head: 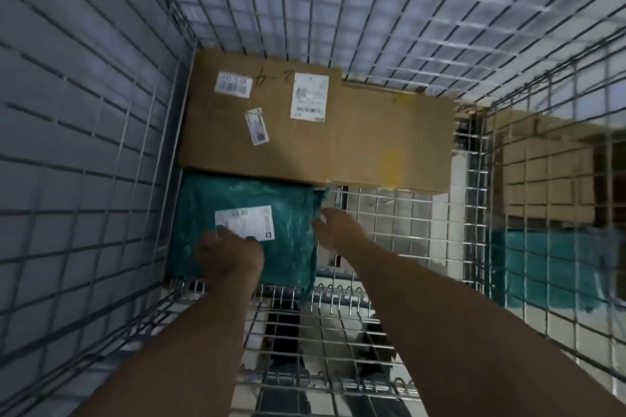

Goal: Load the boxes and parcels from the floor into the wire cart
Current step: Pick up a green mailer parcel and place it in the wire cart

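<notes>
wire cart [101,179]: you're looking straight down into it, mesh walls on every side and a mesh floor showing bare at the right of the bottom.
cardboard box [338,142]: lying flat on the cart floor at the far end, snug in the far-left corner. It's got two white shipping labels, a small crooked sticker, some handwriting in marker and a yellowish patch near its right end.
teal parcel [288,230]: a teal poly mailer bag, flat on the cart floor in the near-left corner, its far edge right up against the box. White label [244,226] on top, print too blurry to read.
left hand [228,256]: yours is down on the near-left part of the teal parcel, fingertips touching the label's lower corner. Grip looks loosely curled and pressing on top, but honestly I can't tell if it's pinching the bag or just resting.
right hand [338,230]: at the parcel's right edge, fingers spread and touching the side of the bag, grip open, not wrapped around anything.
outside the cart: through the right mesh wall you can see another brown box [548,179] and another teal bag [548,267] below it, both blurry.
</notes>
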`<state>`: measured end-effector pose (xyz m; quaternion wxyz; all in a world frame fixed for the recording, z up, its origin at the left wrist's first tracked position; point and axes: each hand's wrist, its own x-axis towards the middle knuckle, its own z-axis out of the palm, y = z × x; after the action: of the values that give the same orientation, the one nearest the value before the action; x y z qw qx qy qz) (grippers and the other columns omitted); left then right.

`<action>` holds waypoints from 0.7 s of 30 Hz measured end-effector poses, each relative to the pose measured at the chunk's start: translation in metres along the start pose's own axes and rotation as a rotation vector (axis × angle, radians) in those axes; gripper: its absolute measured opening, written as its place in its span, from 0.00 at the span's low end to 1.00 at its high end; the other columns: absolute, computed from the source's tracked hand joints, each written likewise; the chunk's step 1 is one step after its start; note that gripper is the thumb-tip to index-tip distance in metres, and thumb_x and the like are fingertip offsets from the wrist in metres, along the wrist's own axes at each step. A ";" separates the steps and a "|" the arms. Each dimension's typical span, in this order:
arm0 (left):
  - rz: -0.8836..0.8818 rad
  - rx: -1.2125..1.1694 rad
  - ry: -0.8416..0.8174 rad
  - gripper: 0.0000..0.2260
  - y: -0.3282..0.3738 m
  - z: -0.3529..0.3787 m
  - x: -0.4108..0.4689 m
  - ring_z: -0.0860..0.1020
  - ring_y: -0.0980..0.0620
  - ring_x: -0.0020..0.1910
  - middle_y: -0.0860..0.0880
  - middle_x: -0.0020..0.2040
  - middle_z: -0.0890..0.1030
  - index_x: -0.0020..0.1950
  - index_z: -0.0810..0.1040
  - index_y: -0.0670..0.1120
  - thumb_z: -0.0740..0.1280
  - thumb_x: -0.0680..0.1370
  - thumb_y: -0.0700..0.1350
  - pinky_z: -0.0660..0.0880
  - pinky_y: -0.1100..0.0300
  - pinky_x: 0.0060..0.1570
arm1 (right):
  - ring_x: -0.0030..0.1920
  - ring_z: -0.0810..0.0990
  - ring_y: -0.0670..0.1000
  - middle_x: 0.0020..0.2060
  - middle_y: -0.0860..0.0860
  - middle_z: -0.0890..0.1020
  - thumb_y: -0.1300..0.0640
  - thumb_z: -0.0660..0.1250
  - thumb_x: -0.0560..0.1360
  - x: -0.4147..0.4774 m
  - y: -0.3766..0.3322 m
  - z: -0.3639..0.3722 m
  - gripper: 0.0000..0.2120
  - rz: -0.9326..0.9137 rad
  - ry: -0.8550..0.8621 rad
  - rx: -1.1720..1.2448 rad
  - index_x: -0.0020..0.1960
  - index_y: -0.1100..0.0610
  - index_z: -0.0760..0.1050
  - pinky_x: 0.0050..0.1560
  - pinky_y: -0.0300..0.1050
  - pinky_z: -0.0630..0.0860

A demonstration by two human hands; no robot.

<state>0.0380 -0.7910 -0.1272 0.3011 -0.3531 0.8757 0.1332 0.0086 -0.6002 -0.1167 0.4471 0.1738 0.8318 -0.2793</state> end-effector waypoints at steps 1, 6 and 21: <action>0.167 0.157 -0.043 0.28 0.010 -0.018 -0.007 0.67 0.37 0.74 0.39 0.78 0.66 0.78 0.66 0.43 0.60 0.82 0.56 0.68 0.43 0.73 | 0.68 0.77 0.58 0.71 0.56 0.77 0.47 0.55 0.86 -0.013 0.000 -0.019 0.22 -0.025 0.020 -0.102 0.76 0.54 0.70 0.67 0.52 0.74; 0.768 0.528 0.055 0.24 0.088 -0.153 -0.054 0.67 0.42 0.75 0.45 0.80 0.66 0.77 0.69 0.45 0.53 0.86 0.56 0.64 0.46 0.74 | 0.76 0.69 0.56 0.79 0.51 0.67 0.40 0.52 0.85 -0.094 -0.026 -0.161 0.27 -0.125 0.180 -0.416 0.81 0.49 0.63 0.73 0.53 0.68; 1.032 0.353 0.745 0.29 0.244 -0.663 -0.514 0.50 0.45 0.83 0.49 0.85 0.51 0.84 0.53 0.49 0.44 0.86 0.61 0.46 0.43 0.80 | 0.83 0.55 0.52 0.83 0.50 0.58 0.39 0.49 0.86 -0.639 -0.154 -0.571 0.30 -0.423 1.071 -0.595 0.83 0.53 0.58 0.82 0.55 0.50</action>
<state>-0.1268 -0.6360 0.7160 -0.0714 0.1441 0.9869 -0.0162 -0.0985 -0.3919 0.7220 -0.0652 -0.0097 0.9978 0.0064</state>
